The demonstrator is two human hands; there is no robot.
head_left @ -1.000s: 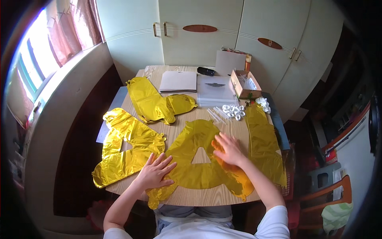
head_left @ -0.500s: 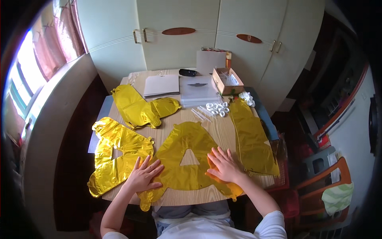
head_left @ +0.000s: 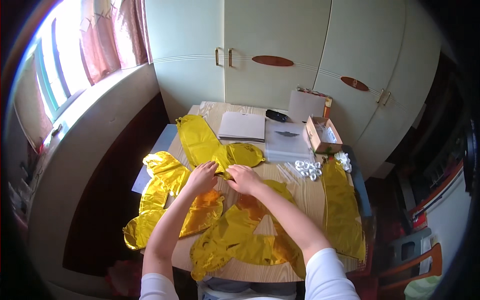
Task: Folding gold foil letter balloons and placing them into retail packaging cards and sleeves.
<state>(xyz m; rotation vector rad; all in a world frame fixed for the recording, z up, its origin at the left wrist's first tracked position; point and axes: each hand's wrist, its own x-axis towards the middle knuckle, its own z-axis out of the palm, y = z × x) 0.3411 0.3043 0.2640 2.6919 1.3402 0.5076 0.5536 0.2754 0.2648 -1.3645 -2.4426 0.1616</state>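
Observation:
Flat gold foil letter balloons lie on the wooden table. My left hand (head_left: 202, 178) and my right hand (head_left: 243, 179) are both closed, side by side, on the near end of the far-left foil balloon (head_left: 200, 140). Their curled fingers partly hide the gripped edge. Under my right forearm lies the A-shaped foil balloon (head_left: 235, 230), which has a triangular hole. Beneath my left forearm is a shinier, crinkled foil balloon (head_left: 152, 220). A longer foil balloon (head_left: 342, 220) rests along the table's right side, apart from both hands.
Toward the back are a stack of white sheets (head_left: 242, 126), a black case (head_left: 276, 115), clear plastic bags (head_left: 290, 142) and an open box (head_left: 324, 135). White ribbon rolls (head_left: 308, 169) and thin straws (head_left: 287, 172) lie before them. Pale cabinets (head_left: 280, 35) stand behind the table (head_left: 310, 210).
Both hands have left the A-shaped balloon, moved forward and left, and closed on the far-left balloon. The A-shaped balloon looks slightly turned. The whole view has shifted.

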